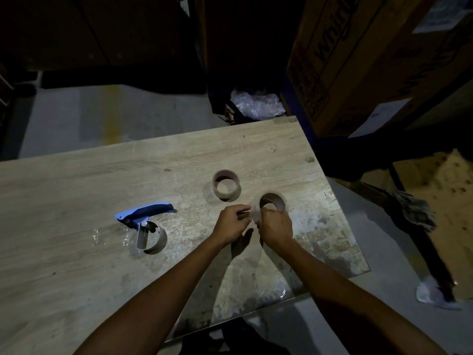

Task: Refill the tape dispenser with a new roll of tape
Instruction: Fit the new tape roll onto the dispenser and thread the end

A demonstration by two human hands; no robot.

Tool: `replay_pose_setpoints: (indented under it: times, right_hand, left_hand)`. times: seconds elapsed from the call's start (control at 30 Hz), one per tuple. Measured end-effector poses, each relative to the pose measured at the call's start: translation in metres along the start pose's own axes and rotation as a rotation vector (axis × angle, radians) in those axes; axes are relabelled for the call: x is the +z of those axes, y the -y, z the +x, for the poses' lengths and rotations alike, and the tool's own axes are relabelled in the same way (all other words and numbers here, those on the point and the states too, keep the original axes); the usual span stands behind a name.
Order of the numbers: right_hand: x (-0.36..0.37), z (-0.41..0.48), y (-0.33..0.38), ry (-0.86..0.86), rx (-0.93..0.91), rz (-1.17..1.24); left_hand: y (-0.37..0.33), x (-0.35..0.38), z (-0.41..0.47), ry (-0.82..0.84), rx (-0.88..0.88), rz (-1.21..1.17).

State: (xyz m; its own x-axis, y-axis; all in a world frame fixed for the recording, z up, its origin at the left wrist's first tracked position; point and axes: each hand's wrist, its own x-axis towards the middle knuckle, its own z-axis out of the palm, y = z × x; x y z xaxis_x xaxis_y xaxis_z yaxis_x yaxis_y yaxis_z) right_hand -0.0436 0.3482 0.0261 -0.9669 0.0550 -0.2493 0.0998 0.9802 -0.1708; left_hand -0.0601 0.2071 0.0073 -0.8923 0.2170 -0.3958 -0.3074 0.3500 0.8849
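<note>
The new roll of tape [271, 204] sits tilted up at the right part of the wooden table [76, 206], its brown cardboard core open toward the camera, and both of the person's hands are on it. The right hand [276, 226] is curled around the roll's near edge, gripping it from below and the side. The left hand [231, 222] is just beside it, the fingers bent and pinched together at the roll's left rim, where the clear tape is too faint to tell whether an end is being lifted. A little beyond the roll, apart from it, an empty cardboard core [226, 185] rests on the table, leaning slightly. Well to the left lies the tape dispenser [143, 221] on its side, blue handle pointing right and its grey metal loop curving below, with nothing loaded in it. Some shiny scraps of clear tape [98, 237] glint on the tabletop just left of the dispenser. The near right corner of the table is worn and blotchy. Behind the table, a crumpled plastic bag [256, 102] shows in the shadows, and a large cardboard box [358, 60] stands at the upper right.
</note>
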Motion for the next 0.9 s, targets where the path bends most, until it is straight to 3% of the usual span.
replay_pose_setpoints:
  times: [0.13,0.33,0.67,0.9]
  right_hand:
    - [-0.01,-0.008,0.011,-0.113,-0.059,0.157]
    - [-0.024,-0.026,0.045,-0.052,-0.189,0.399]
    - [-0.034,-0.046,0.125,-0.004,-0.475,0.569]
    - [-0.034,-0.054,0.166,0.026,-0.63,0.542]
  left_hand:
    - [-0.009,-0.013,-0.005,-0.097,0.053,0.014]
    - [-0.016,-0.058,-0.027,-0.345,0.166,-0.006]
    - [-0.002,-0.158,-0.083,-0.424,0.301,0.053]
    - [0.018,-0.199,-0.115,-0.51,0.362,0.185]
